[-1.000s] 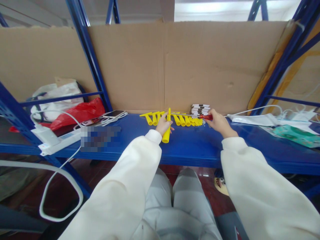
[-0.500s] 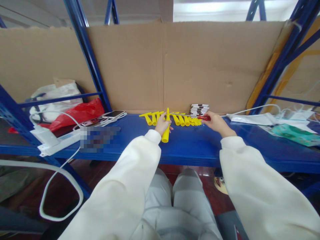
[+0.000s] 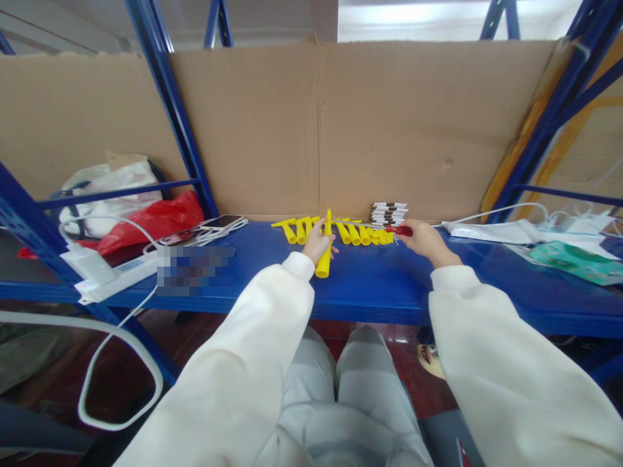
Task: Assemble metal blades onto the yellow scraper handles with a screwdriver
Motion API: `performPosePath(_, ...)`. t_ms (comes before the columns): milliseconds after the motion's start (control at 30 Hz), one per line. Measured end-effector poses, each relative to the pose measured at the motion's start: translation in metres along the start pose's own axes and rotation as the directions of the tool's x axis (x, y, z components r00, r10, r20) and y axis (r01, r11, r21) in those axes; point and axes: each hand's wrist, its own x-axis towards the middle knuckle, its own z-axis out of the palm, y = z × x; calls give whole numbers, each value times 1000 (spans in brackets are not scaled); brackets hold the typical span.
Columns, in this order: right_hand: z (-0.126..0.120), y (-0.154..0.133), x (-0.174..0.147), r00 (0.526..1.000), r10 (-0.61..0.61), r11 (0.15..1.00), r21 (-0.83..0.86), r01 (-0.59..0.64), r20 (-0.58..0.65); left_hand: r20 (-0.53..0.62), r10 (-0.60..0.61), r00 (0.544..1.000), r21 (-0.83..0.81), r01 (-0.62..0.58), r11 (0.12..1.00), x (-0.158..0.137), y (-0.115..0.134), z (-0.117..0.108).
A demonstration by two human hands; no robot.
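Note:
My left hand (image 3: pixel 317 241) is closed around a yellow plastic piece with a tube-shaped handle (image 3: pixel 322 264), its wide end toward me and its narrow end up. In my right hand (image 3: pixel 422 240) is a screwdriver with a red handle (image 3: pixel 402 230), held sideways. The thin shaft runs left to the yellow piece; whether the tip sits in a screw is too small to tell. Similar yellow pieces lie in a row behind, several to the left (image 3: pixel 291 233) and several to the right (image 3: pixel 354 235). Small flat yellow parts (image 3: pixel 382 237) lie near the screwdriver handle.
A stack of small white-and-brown packets (image 3: pixel 389 213) stands against the cardboard panel (image 3: pixel 389 130). A phone (image 3: pixel 224 222), cables and a white power strip (image 3: pixel 117 275) lie left on the blue shelf (image 3: pixel 379 285). White and green packages (image 3: pixel 574 259) lie right.
The red screwdriver handle looks turned slightly about its length in my right hand. My left hand and the yellow piece stay nearly in place.

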Motion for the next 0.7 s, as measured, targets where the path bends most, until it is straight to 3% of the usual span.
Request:
performPosePath(167,3,1,1,999,-32,998,50,31,24,5,-4,1000,-4,4,1000,-3,3,0)
performPosePath(400,2,-2,-1,996,71,997,-21,-70,48,10,2,1000,2,-2,1000,-1,1,0)
performPosePath(700,6,6,1,997,-44,993,113,37,62,5,20,1000,1,-20,1000,5,-3,-2)
